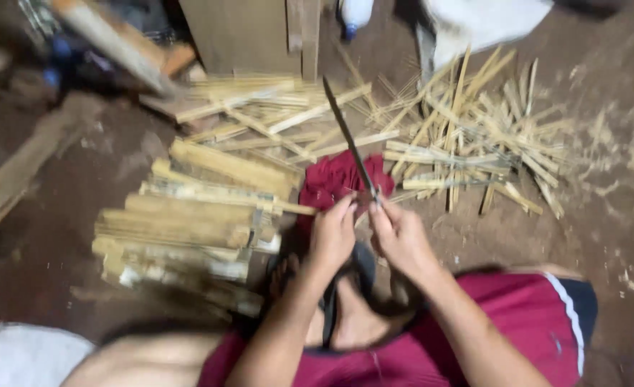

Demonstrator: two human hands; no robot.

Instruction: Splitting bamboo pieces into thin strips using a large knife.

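- The left hand (333, 233) is closed, fingers curled in a pinch at the base of the blade (350, 140); what it pinches is too blurred to tell, perhaps a thin bamboo sliver.
- The right hand (397, 236) is clenched around the lower end of the blade, thumb side up, just beside the left hand and almost touching it.
- The blade is long, dark and narrow; it rises from between the two hands and slants up and slightly to the left, away from the body.
- Just beyond the fingertips lies a red cloth (335, 179), bunched on the ground; the blade crosses over it.
- To the left of the left hand sits a stack (188, 229) of split bamboo slats, laid roughly side by side, its near end close to the left wrist.
- Beyond and to the right of the right hand, thin bamboo strips (474, 143) lie scattered and crossed on the dirt floor (611, 208).
- More strips (274, 115) lie beyond the cloth, in front of a wooden board (249, 32) that stands upright.
- Below the hands, between the forearms, a bare foot (353, 315) rests in a dark sandal.
- The person wears red shorts (525, 315) with a white stripe, under the right forearm.
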